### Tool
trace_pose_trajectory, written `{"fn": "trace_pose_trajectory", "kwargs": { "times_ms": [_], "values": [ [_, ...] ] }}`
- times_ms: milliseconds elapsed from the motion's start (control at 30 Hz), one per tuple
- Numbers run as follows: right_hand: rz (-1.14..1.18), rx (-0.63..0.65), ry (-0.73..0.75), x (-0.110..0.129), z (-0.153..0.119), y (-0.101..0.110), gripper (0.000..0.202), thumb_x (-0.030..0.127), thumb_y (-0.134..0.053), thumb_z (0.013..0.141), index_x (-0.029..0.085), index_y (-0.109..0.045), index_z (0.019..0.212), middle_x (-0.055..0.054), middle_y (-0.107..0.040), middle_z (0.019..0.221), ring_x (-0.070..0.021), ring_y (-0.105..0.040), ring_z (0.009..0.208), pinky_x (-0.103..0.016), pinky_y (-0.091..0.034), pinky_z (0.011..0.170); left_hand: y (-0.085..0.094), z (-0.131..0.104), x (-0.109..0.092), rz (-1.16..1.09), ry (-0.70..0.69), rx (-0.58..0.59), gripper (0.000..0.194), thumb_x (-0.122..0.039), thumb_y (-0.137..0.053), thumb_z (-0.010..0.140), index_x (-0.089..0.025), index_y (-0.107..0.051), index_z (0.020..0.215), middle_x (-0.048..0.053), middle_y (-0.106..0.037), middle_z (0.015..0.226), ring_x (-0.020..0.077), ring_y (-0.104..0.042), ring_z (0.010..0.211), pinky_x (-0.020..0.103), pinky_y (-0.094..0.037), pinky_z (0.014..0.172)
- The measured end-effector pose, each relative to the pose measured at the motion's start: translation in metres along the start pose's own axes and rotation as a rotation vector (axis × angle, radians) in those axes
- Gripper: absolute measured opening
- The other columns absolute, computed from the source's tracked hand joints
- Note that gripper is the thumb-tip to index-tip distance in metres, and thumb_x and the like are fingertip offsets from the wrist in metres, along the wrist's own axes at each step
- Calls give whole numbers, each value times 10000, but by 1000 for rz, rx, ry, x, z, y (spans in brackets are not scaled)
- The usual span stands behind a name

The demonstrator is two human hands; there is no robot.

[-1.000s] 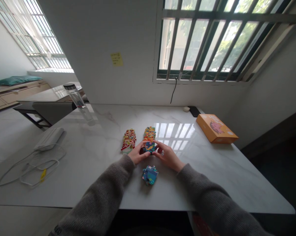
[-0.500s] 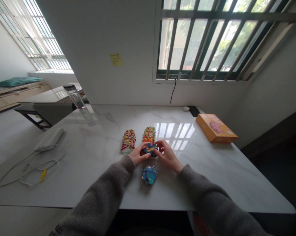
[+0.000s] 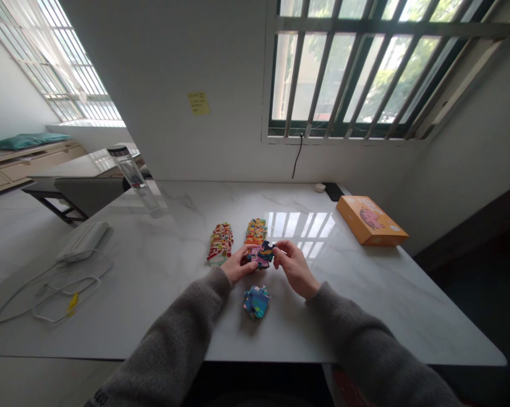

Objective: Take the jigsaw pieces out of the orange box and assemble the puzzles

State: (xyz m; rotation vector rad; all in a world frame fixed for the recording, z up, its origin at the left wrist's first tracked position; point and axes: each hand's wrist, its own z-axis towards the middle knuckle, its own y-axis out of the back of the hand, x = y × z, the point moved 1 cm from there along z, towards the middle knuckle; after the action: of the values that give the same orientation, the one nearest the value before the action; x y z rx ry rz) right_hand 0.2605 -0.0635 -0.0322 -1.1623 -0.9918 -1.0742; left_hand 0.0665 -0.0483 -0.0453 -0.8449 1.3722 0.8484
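Note:
My left hand (image 3: 238,265) is closed around the left side of a stack of purple and pink jigsaw pieces (image 3: 257,259). Between the fingertips of my right hand (image 3: 295,268) is a dark jigsaw piece (image 3: 267,250), whose left part overlaps the top of that stack. Closer to me lies a small pile of blue jigsaw pieces (image 3: 256,302). Beyond my hands, a row of overlapping orange and yellow jigsaw pieces (image 3: 256,229) runs away from me. Left of it is a row of red and cream jigsaw pieces (image 3: 221,242).
An orange box (image 3: 371,221) lies at the right of the marble-patterned table (image 3: 161,294). By the wall are a black phone (image 3: 333,191) and a small white object (image 3: 319,187). At left stand a clear bottle (image 3: 130,168) and a white device with a cable (image 3: 83,242).
My right hand has drawn the dark piece to the right off the stack, uncovering a purple and pink piece. My left hand keeps its hold in about the same place.

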Motion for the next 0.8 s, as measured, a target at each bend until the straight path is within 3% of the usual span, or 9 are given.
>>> {"fn": "trace_pose_trajectory", "kwargs": {
  "times_ms": [167,300,433,533,633,800],
  "values": [
    [65,0,-38,-1,3,6,354,453,-758,756,188,-594,926,11,-598,852,-86,-544,537,-274,-458,526,-1,-2,-5,21,-4,-13,664,-419,-801,706,-167,-510,1247,110,-669,1131,230,-664,961,350,-511,861],
    [26,-8,-48,4,8,17,375,447,-736,764,182,-615,1001,4,-618,829,-93,-537,543,-280,-462,546,2,-1,-4,-6,-31,-101,633,-375,-780,701,-163,-510,1232,106,-677,1111,219,-668,937,319,-525,809],
    [-249,-2,-4,-1,13,29,305,409,-676,796,159,-647,968,12,-612,725,-116,-550,604,-261,-441,590,12,3,3,-81,-66,-269,635,-367,-733,707,-166,-481,1254,104,-667,1101,202,-669,842,265,-527,637],
    [-510,72,41,-11,11,28,190,324,-621,820,159,-664,905,-11,-641,739,-138,-570,665,-258,-432,622,16,6,7,-160,-140,-350,612,-350,-711,716,-163,-487,1254,96,-666,1111,205,-673,888,277,-549,697],
    [-753,173,79,-15,6,21,132,246,-596,836,178,-688,903,-16,-669,766,-134,-554,660,-251,-408,626,16,7,9,-190,-165,-373,593,-335,-709,718,-159,-502,1245,93,-668,1117,215,-672,941,292,-559,754],
    [-978,297,51,1,-1,18,152,222,-592,863,191,-713,950,-21,-687,778,-145,-558,688,-257,-389,659,10,4,8,-161,-121,-337,617,-347,-704,723,-159,-480,1267,97,-661,1077,192,-663,794,265,-542,585]
  ]
}}
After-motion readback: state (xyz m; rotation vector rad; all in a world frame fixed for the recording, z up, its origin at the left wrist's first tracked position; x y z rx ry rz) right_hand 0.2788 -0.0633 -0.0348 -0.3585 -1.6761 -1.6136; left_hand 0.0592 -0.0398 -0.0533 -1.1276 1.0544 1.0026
